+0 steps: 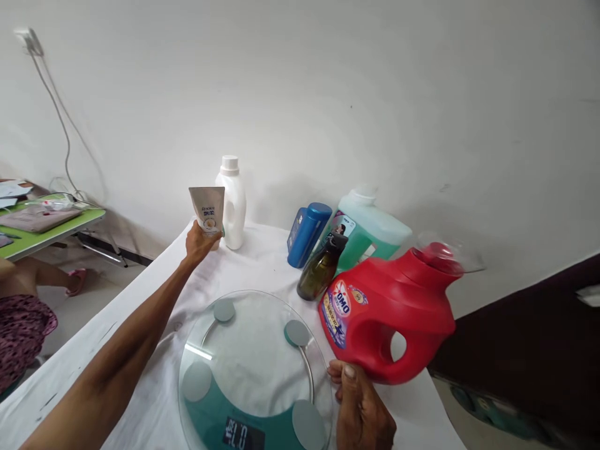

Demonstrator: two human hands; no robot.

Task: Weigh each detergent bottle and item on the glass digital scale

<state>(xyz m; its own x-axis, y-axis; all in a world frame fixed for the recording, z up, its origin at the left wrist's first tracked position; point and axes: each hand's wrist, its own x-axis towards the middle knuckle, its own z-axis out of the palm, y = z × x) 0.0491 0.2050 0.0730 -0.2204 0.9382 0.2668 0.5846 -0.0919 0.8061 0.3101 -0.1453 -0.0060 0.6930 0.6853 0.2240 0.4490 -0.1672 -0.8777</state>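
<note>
My left hand (201,242) is wrapped round the lower end of a pale Rejoice tube (209,209), held upright at the far left of the table. Just behind and to the right of the tube stands a white bottle (235,209) with a handle. At the lower right, my right hand (360,406) has its fingers curled in, with nothing visible in them. It is beside the right rim of a round glass scale (255,369), in front of a red OMO jug (398,312). The scale's lit display (242,435) shows characters resembling "LO".
A dark green bottle (316,272), a blue bottle (309,234) and a jug of green liquid (370,228) cluster at the back right. White cloth (267,265) covers the table. To the left are a green table (89,219) and a seated person (21,337).
</note>
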